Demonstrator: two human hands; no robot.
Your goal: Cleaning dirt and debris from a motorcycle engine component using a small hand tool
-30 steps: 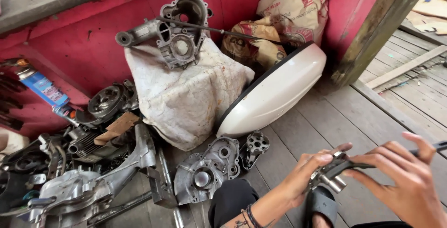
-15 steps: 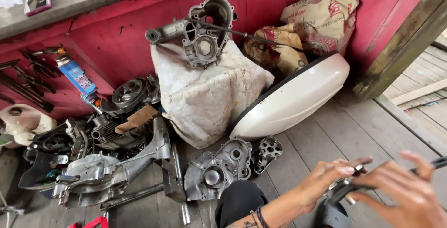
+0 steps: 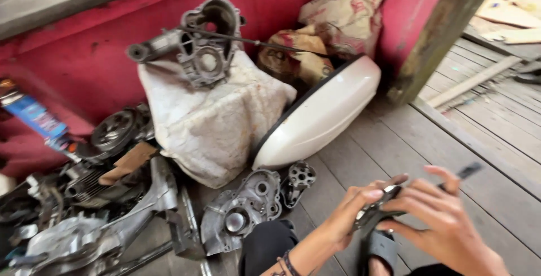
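Both hands meet low at the right over the grey plank floor (image 3: 394, 141): the left hand (image 3: 352, 217) and the right hand (image 3: 445, 219) grip a small dark metal part (image 3: 376, 211) between them. Just left lies a grey engine cover (image 3: 239, 214); behind it a white curved panel (image 3: 318, 115) leans by a dirty cloth sack (image 3: 208, 124) against the red wall (image 3: 84, 50)

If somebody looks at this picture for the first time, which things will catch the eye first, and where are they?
The eye goes first to the glossy white body panel leaning against the red wall in the middle. Left of it, a grey engine casing sits on top of a pale stuffed sack. At the lower right, the left hand and right hand together hold a small dark metal part over the wooden floor.
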